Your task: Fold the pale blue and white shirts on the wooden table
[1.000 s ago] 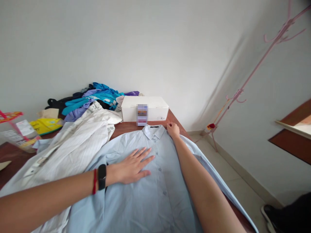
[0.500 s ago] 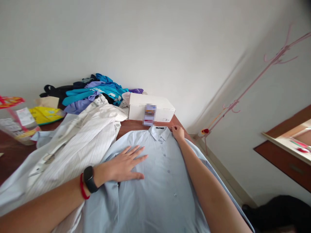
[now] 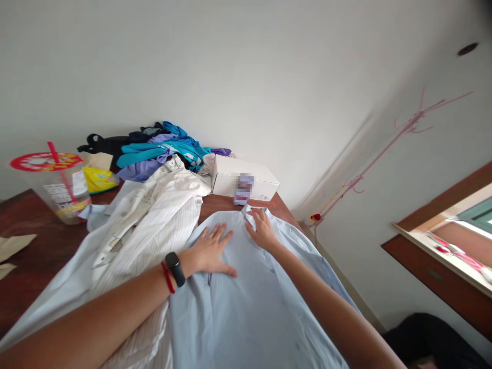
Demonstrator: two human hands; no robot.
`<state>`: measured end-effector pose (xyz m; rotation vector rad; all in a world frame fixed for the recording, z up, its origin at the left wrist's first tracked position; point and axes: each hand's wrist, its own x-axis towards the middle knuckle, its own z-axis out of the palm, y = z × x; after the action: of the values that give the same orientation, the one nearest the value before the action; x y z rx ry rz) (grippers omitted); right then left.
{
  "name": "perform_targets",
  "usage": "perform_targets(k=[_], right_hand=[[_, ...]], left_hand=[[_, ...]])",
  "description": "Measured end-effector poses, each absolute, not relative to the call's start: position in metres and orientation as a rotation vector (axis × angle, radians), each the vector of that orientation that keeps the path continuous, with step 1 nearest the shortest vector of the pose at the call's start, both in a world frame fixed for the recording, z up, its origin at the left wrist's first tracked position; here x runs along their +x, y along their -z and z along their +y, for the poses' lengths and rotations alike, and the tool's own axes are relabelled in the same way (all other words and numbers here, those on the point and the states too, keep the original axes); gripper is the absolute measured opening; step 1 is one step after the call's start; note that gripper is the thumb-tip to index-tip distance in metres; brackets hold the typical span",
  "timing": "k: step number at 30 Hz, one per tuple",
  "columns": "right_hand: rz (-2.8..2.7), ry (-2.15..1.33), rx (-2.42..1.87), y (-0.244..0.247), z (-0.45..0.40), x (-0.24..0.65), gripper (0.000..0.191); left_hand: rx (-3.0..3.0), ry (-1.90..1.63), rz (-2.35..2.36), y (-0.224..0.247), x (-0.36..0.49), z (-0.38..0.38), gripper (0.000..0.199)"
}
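Note:
A light blue button-up shirt lies spread out in front of me, its collar at the far end. My left hand rests flat on the shirt's left chest, fingers spread. With bent fingers, my right hand closes on the collar, covering part of it. The right forearm hides much of the button front. A black band and a red cord circle my left wrist. Just left of the blue shirt is a rumpled white striped shirt, partly under my left forearm.
On the brown table stand a plastic cup with a red straw and a white box. Behind lies a heap of clothes near a yellow packet. A pink coat rack stands at right, beyond the table's edge.
My right hand has moved left from the shirt's shoulder seam onto the collar. My left hand stays flat on the shirt. The view has shifted, showing more of the cup.

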<state>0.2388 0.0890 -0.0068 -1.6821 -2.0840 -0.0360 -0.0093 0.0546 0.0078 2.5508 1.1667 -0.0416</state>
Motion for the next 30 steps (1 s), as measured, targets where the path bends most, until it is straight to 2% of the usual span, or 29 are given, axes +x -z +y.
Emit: perform_targets(k=[3,10,17,30], right_hand=[[-2.306,-0.043,-1.516,0.013,0.057,0.199,0.051],[-2.46,-0.358,-1.689,0.018,0.046,0.192,0.067],[-2.499,-0.364,-1.675,0.014,0.047,0.2,0.071],[-2.443,-0.338,-1.564,0.019,0.046,0.206,0.069]], left_hand=[[2.539,0.063,1.213,-0.007,-0.01,0.058,0.149],[2.494,0.21,1.231,-0.017,-0.02,0.067,0.155],[2.49,0.376,1.146,-0.027,-0.032,0.078,0.161],[2.491,0.504,1.068,-0.039,-0.054,0.098,0.16]])
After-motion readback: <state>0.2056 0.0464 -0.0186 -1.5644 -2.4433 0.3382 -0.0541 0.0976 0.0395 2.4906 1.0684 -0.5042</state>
